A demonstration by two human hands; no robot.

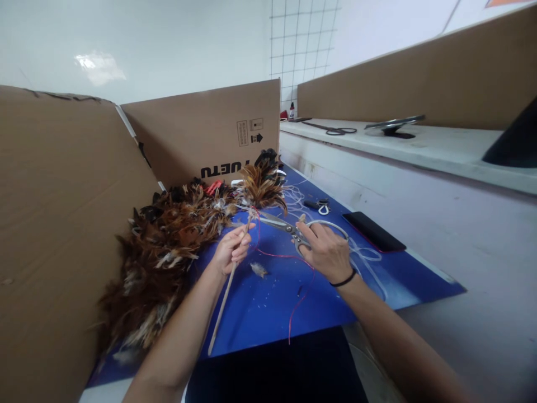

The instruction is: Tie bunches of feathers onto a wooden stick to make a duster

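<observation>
My left hand (233, 246) is closed around a thin pale stick (224, 305), which slants down toward the table's front edge. A bunch of brown and black feathers (262, 182) fans out at the stick's upper end. Pink-red thread (289, 256) hangs from that end and trails over the blue table. My right hand (325, 249) grips a pair of scissors (288, 227) by the handles. The blades point left and reach the stick's top, just below the feathers; whether they touch it I cannot tell. A small loose feather (259, 270) lies between my hands.
A big heap of brown feathers (163, 240) lies at left against cardboard panels (201, 131). Clear cord (369, 268), a black phone (374, 231) and a small black tool (316, 206) rest at right on the blue mat (268, 313). More scissors (335, 131) lie on the white ledge (453, 143).
</observation>
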